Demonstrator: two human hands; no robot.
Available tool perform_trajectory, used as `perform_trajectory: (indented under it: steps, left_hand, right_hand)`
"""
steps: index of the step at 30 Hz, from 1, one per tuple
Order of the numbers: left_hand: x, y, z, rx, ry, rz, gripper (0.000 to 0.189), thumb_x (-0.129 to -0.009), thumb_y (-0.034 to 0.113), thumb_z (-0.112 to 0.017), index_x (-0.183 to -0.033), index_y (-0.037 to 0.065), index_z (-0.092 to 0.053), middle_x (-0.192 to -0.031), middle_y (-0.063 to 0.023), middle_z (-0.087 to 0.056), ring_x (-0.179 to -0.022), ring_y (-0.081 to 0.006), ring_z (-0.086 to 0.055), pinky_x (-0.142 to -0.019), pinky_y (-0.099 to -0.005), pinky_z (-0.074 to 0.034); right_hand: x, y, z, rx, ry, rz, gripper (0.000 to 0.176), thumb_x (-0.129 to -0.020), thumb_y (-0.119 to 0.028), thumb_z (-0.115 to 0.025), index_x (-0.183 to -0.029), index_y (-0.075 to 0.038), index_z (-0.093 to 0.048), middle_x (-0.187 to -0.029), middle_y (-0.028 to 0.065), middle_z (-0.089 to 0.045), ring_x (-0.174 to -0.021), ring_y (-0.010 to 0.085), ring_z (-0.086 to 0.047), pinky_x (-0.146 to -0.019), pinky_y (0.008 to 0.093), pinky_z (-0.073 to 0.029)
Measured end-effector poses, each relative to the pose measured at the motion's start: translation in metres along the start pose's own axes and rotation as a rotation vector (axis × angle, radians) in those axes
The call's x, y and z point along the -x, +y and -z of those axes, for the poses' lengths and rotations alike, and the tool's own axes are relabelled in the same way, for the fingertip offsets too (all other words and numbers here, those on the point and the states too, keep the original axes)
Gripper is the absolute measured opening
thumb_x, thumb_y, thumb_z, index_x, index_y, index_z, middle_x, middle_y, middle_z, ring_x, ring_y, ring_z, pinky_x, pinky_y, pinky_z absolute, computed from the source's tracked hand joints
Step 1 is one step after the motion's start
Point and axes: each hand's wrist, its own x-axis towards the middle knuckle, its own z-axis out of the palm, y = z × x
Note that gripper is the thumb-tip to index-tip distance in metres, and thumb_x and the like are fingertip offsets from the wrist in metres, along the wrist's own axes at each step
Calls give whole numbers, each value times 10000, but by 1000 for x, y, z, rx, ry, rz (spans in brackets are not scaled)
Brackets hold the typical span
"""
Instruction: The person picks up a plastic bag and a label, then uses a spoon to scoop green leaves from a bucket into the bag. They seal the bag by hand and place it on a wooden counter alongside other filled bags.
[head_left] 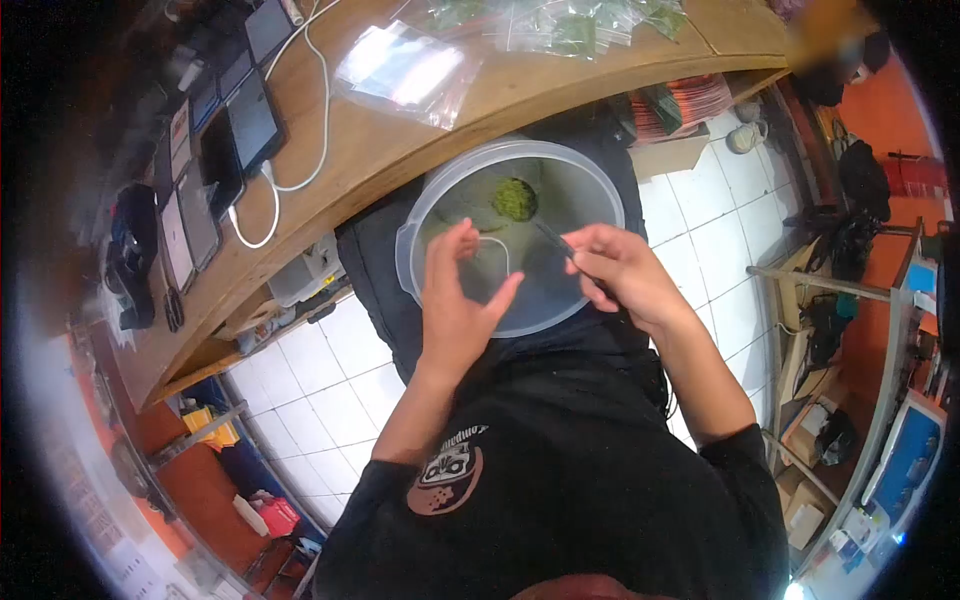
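My right hand (625, 272) grips the dark handle of a spoon (552, 238). A heap of green ground leaf (515, 199) sits at the spoon's far end, over the tub. To the left, my left hand (458, 295) has thumb and fingers curved apart around a see-through thing with a pale rounded edge, which looks like a small clear plastic bag (507, 256). Both hands are above a round translucent plastic tub (408, 262), resting on my lap. Greenish dust coats its inside. The tub's bottom is partly hidden by my hands.
A curved wooden table (540, 85) runs beyond the tub. On it lie clear zip bags (405, 65), filled green bags (575, 30), several phones (255, 120) and a white cable (327, 90). A box of red packets (680, 105) stands at right, near shelves (830, 285).
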Motion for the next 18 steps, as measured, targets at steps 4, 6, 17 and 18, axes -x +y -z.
perform_trajectory:
  steps: [4,6,17,18]
  left_hand:
    - [-13,2,-15,-51,60,-22,761,-700,64,-827,-1348,24,-429,-1125,-162,-555,-1028,-304,-586,-894,-380,-487]
    - [-17,1,-19,-62,44,-15,756,-700,71,-823,-1344,26,-431,-1122,-168,-554,-1013,-319,-585,-884,-395,-484]
    - [-23,2,-30,-95,14,19,775,-681,47,-841,-1346,27,-442,-1121,-157,-584,-1009,-275,-606,-895,-366,-494]
    - [-23,1,-30,-81,28,20,770,-682,45,-840,-1342,26,-446,-1115,-156,-586,-1007,-272,-606,-895,-365,-494]
  right_hand:
    - [23,-5,12,37,39,-9,212,-958,-95,-581,-1139,15,-595,-869,50,-595,-533,70,-473,-409,200,-319]
    - [28,-5,13,49,47,-10,217,-959,-94,-582,-1147,13,-598,-869,50,-599,-535,69,-476,-410,199,-318]
    - [27,3,4,245,65,120,243,-932,-23,-603,-1172,-3,-635,-910,-4,-550,-595,37,-500,-469,189,-385]
    - [27,3,4,244,66,119,243,-932,-23,-603,-1172,-3,-635,-910,-4,-550,-595,37,-500,-469,189,-385]
